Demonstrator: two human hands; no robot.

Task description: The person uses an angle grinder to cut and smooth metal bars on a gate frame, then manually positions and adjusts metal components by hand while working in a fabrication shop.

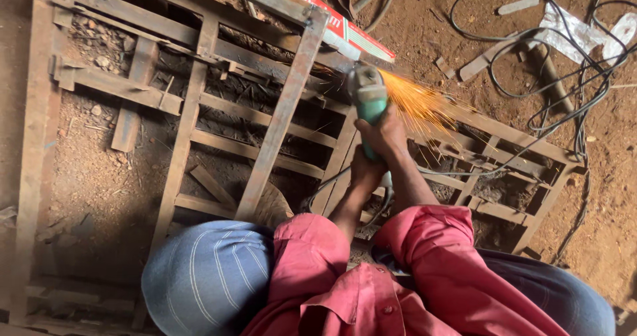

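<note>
Both hands, right hand (383, 132) and left hand (366, 170), are wrapped tight on the green grinder (367, 97) at the far middle of the rusty frame (279, 120), and sparks (418, 100) flying right could probably burn the nearby cables (531, 77).

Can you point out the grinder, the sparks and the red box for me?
angle grinder (369, 100): head view, on its green body.
sparks (418, 100): head view, middle of the orange spray.
red box (345, 31): head view, on its long side.

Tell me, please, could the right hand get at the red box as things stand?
Probably not freely: the right hand grips the grinder, as does the left hand. The red box lies just beyond the grinder's head, near the sparks.
</note>
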